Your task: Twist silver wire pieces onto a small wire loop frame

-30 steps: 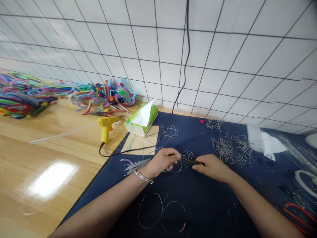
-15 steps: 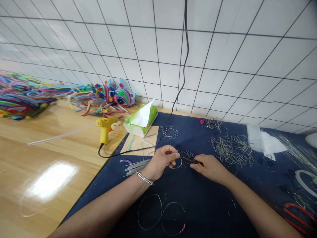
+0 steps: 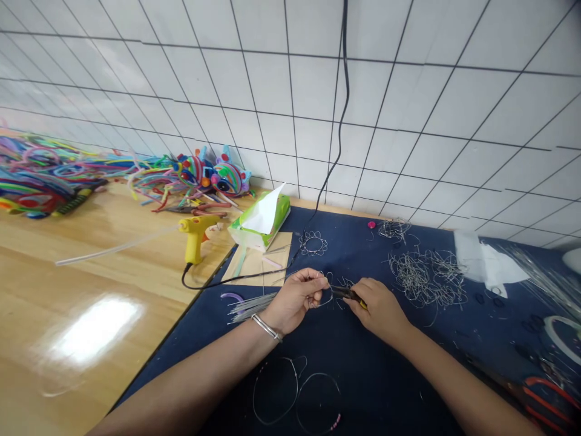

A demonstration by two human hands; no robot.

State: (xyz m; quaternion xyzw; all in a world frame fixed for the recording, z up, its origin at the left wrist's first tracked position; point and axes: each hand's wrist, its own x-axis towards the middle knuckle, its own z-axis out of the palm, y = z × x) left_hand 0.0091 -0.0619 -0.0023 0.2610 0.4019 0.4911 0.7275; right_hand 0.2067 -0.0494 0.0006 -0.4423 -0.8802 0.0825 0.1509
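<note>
Over the middle of the dark blue mat, my left hand (image 3: 302, 295) pinches a small wire ring (image 3: 327, 298) between thumb and fingertips. My right hand (image 3: 379, 304) is wrapped round pliers (image 3: 344, 292) with yellow-marked handles. Their dark jaws point left and meet the ring's edge close to my left fingertips; whether they grip the wire is too small to tell. Short wire bits lie behind the pliers. Nearer me, two larger wire hoops (image 3: 296, 387) lie side by side, one carrying pink beads (image 3: 336, 419). A flower-shaped wire piece (image 3: 314, 243) rests beyond my left hand.
Tangled wire pieces (image 3: 426, 275) lie at right, red-handled scissors (image 3: 551, 396) at lower right. Straight wires (image 3: 254, 306) sit by my left wrist. A yellow glue gun (image 3: 194, 237), a tissue pack (image 3: 261, 221) and colourful pipe cleaners (image 3: 40, 175) are to the left. A black cord (image 3: 340, 133) hangs down the wall.
My right hand and the pliers have shifted slightly left, bringing the jaws closer to the ring. My left hand keeps its pinch, nearly in place.
</note>
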